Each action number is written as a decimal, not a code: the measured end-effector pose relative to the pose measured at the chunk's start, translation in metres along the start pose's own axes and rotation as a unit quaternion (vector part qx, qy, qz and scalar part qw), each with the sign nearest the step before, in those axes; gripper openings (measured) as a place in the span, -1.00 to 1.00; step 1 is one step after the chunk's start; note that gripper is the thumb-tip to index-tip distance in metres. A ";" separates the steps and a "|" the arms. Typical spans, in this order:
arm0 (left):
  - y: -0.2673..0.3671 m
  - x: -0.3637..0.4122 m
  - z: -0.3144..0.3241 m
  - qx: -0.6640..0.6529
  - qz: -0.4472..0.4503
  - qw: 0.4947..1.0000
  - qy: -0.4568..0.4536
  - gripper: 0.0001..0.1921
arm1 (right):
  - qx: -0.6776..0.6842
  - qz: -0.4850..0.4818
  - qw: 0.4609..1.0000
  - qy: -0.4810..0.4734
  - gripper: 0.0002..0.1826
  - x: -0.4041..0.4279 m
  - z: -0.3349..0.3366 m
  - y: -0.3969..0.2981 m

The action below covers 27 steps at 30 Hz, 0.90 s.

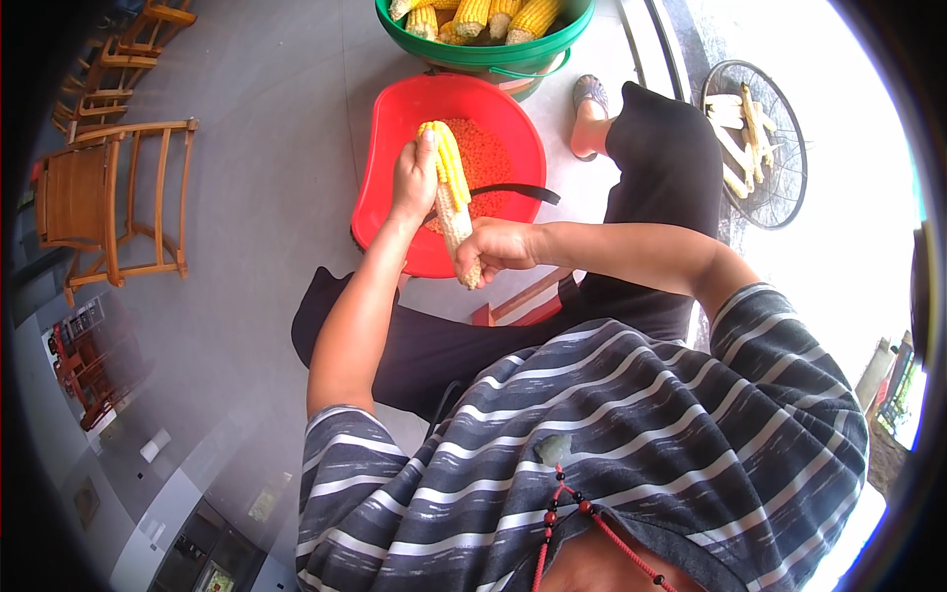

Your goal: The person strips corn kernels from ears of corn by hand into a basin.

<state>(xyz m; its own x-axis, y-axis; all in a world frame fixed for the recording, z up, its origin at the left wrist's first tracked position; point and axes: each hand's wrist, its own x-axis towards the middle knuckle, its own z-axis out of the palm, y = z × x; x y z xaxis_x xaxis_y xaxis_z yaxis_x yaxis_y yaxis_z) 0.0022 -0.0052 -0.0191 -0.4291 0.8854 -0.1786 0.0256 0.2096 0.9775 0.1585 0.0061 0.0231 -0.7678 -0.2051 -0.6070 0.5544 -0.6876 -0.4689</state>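
Observation:
A partly shelled ear of corn (453, 200) is held tilted over a red plastic basin (392, 126). My left hand (416, 177) grips its far end, where yellow kernels remain in rows, with the thumb lying along them. Around the bare, pale near end, my right hand (503, 246) is closed. Loose orange kernels (484, 159) cover the bottom of the basin. A black strap-like piece (518, 190) crosses the basin behind the ear and sticks out past its right rim; what it belongs to is hidden.
Beyond the basin, a green tub (473, 53) holds several yellow ears of corn (473, 16). A round wire basket (803, 159) with stripped cobs (751, 140) stands at the right. Wooden chairs (115, 207) line the left. A red wooden piece (525, 303) shows between my legs.

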 end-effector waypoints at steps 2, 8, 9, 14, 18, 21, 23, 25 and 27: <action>0.002 0.001 -0.001 0.026 0.017 1.000 0.000 -0.51 | 0.007 0.001 1.000 -0.008 -0.88 0.001 -0.003 0.004; 0.001 0.003 -0.015 0.230 0.047 0.970 -0.064 -0.46 | 0.110 0.033 0.989 -0.089 -0.87 -0.008 0.002 0.011; 0.005 -0.003 -0.010 0.107 -0.030 0.992 -0.067 -0.48 | 0.112 0.031 0.989 -0.087 -0.87 -0.008 0.002 0.011; -0.004 -0.003 0.000 0.004 -0.019 1.000 -0.001 -0.55 | 0.026 0.015 0.999 -0.028 -0.88 0.000 0.001 0.010; 0.000 -0.003 -0.001 0.157 0.050 0.986 0.039 -0.65 | 0.088 0.017 0.993 -0.071 -0.89 -0.004 0.002 0.010; -0.007 0.002 0.000 0.109 0.092 0.988 0.062 -0.62 | 0.054 0.010 0.998 -0.025 -0.88 -0.006 0.003 0.009; -0.004 0.003 0.001 0.028 0.041 0.998 0.035 -0.62 | 0.031 0.011 0.999 -0.007 -0.87 -0.003 -0.001 0.010; 0.001 0.004 -0.006 -0.049 -0.010 0.999 0.013 -0.62 | 0.005 0.012 1.000 0.006 -0.87 -0.002 0.000 0.009; 0.007 0.004 -0.012 0.110 0.039 0.993 -0.008 -0.59 | 0.005 0.017 1.000 -0.008 -0.86 -0.003 0.004 0.010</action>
<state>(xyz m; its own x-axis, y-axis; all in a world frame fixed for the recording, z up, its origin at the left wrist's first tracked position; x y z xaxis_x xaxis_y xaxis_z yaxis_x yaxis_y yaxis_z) -0.0097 -0.0051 -0.0116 -0.4044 0.9084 -0.1067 0.2564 0.2245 0.9401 0.1652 -0.0034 0.0231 -0.7536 -0.2391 -0.6123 0.5772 -0.6864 -0.4424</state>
